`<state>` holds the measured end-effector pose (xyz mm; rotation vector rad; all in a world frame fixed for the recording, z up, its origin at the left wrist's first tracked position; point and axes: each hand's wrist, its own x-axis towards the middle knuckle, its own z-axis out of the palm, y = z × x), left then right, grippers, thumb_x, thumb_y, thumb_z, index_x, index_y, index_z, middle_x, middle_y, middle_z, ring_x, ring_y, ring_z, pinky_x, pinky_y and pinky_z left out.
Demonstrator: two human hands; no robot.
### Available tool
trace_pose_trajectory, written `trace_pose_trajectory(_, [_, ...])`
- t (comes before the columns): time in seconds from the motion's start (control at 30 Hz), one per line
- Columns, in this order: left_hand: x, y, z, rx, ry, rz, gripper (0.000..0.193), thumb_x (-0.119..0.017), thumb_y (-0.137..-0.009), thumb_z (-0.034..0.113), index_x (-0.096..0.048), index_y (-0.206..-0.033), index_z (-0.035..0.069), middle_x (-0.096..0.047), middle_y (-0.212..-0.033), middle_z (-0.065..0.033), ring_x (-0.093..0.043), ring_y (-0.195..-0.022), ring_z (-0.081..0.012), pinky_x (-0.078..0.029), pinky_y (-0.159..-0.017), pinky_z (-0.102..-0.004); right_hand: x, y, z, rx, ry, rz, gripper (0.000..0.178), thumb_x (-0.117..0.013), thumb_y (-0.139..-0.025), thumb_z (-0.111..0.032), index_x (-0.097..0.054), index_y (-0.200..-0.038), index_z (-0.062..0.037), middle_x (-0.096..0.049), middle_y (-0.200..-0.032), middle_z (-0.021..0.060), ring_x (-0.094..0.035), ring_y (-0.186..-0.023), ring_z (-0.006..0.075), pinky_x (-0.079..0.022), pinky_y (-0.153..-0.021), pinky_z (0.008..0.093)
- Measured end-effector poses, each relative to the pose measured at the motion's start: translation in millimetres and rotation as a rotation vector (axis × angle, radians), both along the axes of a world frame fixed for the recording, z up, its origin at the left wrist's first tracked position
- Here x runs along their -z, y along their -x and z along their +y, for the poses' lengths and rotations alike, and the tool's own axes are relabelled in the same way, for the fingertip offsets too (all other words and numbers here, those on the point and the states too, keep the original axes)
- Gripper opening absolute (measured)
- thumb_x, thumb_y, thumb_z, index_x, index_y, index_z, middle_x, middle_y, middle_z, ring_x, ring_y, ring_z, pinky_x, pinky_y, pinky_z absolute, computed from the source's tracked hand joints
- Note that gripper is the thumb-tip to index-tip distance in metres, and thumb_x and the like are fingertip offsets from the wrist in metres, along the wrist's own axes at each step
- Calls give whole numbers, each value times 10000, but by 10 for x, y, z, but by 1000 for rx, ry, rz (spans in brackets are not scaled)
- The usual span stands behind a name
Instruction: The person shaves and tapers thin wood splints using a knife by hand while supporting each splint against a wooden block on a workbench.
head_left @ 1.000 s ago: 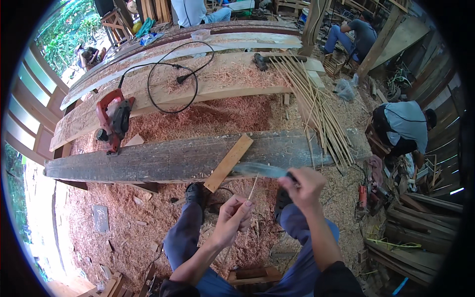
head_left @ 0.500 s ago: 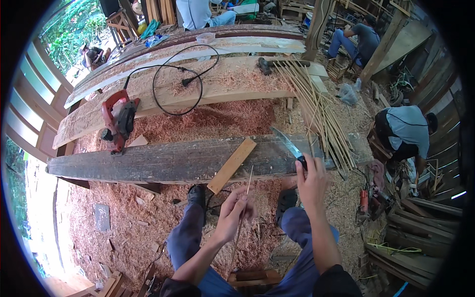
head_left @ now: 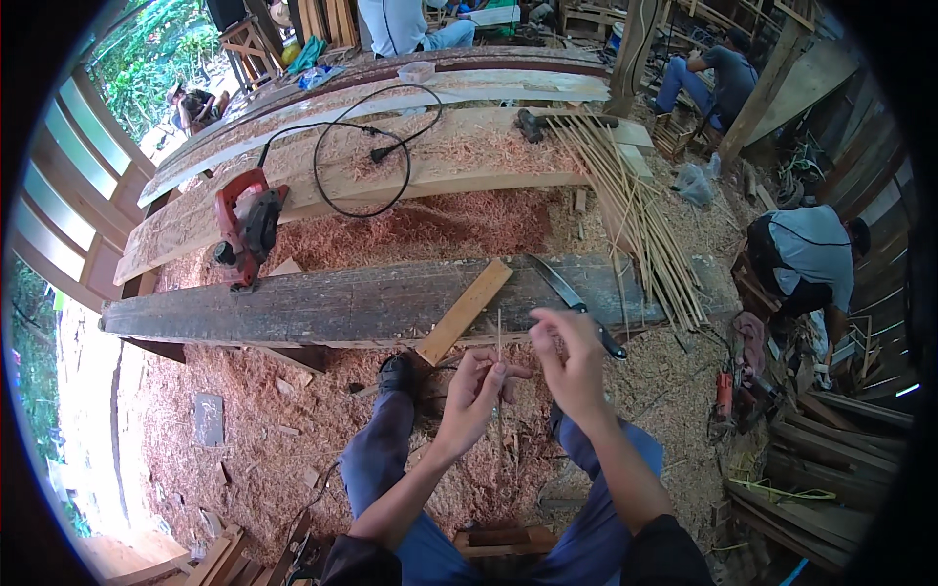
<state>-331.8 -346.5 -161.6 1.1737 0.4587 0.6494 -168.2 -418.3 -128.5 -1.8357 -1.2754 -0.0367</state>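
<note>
My left hand [head_left: 473,396] is closed around a thin bamboo stick [head_left: 499,337], which stands nearly upright with its tip above the fingers and its lower part hanging below. To the right of it, my right hand [head_left: 572,363] is raised, holding nothing, with thumb and forefinger apart. A knife [head_left: 562,287] with a dark handle lies on the dark weathered plank [head_left: 342,311], just beyond my right hand, its handle jutting over the near edge. Left of the knife, a short flat wooden strip [head_left: 464,313] rests slantwise across the plank.
A bundle of bamboo sticks [head_left: 645,230] leans across the right end. On the left sits a red electric planer [head_left: 246,230], its black cord [head_left: 408,171] looped over a pale board [head_left: 469,146]. A hammer [head_left: 531,125] lies behind. Shavings cover the ground. Other people [head_left: 806,254] sit around.
My right hand has let go of the knife, which now lies on the plank, and has moved left toward the stick. My left hand still holds the stick, now more upright.
</note>
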Motion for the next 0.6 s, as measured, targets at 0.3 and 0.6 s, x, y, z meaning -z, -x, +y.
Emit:
trace_pose_trajectory(0.3, [41, 37, -113, -8, -146, 161, 163, -495, -1064, 75, -472, -1196, -19, -633, -851, -48, -559, -747, -63, -470, -646, -245, 115, 327, 54, -243, -88, 1025, 209, -712, -970, -202, -703, -1017, 2, -679, -788, 2, -607, -709, 56, -496, -655, 225])
trace_pose_trajectory(0.6, [-30, 17, -133, 79, -201, 154, 112, -464, -1080, 98, -448, -1126, -3, -611, -875, -37, -572, -759, -70, -482, -675, -234, 39, 377, 81, -114, -183, 1058, 194, -674, -1003, -202, -685, -1005, -8, -611, -817, -38, -551, -740, 32, -437, -646, 200])
